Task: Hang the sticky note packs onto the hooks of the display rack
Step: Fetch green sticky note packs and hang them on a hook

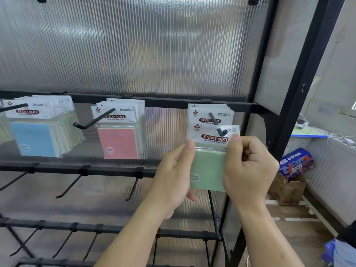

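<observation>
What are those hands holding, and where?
A green square sticky note pack. The grip of the left hand is on its left edge, that of the right hand on its upper right corner, under the white header card.

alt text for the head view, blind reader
The left hand and right hand pinch a green sticky note pack, its header on the rightmost upper hook's tip, where other packs hang. A blue stack and a pink stack hang on hooks to the left; lower hooks are bare.

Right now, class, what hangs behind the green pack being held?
A stack of packs on the same hook; only their white header cards show. The green pack, left hand and right hand cover their note colours.
</observation>
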`<action>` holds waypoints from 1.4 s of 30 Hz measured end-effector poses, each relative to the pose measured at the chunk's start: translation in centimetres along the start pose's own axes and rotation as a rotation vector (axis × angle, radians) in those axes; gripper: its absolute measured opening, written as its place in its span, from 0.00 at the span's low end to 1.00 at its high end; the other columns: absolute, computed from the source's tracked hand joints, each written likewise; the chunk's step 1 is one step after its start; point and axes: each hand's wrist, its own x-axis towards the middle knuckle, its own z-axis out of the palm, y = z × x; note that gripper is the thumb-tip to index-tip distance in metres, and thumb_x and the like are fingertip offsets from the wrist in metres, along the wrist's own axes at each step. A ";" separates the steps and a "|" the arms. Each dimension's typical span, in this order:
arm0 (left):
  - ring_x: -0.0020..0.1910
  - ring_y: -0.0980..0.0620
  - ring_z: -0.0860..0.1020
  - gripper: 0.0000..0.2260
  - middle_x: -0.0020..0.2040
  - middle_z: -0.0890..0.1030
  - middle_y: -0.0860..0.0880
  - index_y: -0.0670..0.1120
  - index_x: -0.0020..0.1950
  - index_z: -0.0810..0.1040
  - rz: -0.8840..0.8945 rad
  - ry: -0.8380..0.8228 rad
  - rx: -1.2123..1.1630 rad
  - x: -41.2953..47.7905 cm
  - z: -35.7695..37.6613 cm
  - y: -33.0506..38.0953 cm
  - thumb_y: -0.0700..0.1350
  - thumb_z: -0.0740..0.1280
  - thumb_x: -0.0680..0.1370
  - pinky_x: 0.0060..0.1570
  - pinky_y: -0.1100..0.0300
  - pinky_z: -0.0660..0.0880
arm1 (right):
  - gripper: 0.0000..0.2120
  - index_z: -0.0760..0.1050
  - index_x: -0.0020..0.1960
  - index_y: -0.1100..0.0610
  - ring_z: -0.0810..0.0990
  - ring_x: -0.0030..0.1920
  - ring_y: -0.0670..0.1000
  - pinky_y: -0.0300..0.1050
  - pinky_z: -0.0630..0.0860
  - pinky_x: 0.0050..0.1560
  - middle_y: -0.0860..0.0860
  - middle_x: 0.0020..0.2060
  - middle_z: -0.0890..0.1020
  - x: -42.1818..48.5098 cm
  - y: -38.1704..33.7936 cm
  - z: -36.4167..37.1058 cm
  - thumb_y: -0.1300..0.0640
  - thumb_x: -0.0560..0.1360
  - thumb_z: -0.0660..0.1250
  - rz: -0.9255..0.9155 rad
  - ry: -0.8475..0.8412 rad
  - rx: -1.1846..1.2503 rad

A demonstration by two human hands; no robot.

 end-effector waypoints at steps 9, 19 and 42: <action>0.27 0.56 0.66 0.24 0.28 0.67 0.53 0.41 0.35 0.67 0.128 0.188 0.438 4.8 -0.1 -1.5 0.56 0.51 0.84 0.29 0.61 0.64 | 0.12 0.71 0.37 0.54 0.74 0.33 0.32 0.24 0.65 0.32 0.38 0.27 0.70 2.0 2.6 2.3 0.55 0.79 0.61 0.019 -0.091 -0.143; 0.25 0.57 0.70 0.27 0.25 0.70 0.53 0.48 0.28 0.67 0.154 0.251 0.923 5.8 -0.6 -1.1 0.60 0.50 0.83 0.26 0.62 0.62 | 0.11 0.73 0.40 0.57 0.73 0.32 0.39 0.27 0.65 0.33 0.40 0.30 0.72 2.8 3.5 2.5 0.52 0.78 0.64 0.085 -0.123 -0.180; 0.65 0.38 0.73 0.24 0.63 0.77 0.40 0.46 0.70 0.73 -0.432 0.465 1.423 -15.9 -20.2 -7.3 0.55 0.54 0.78 0.60 0.37 0.71 | 0.21 0.72 0.68 0.60 0.72 0.65 0.64 0.61 0.72 0.62 0.60 0.63 0.76 -15.9 -8.2 10.8 0.52 0.77 0.61 -0.228 -1.283 -0.174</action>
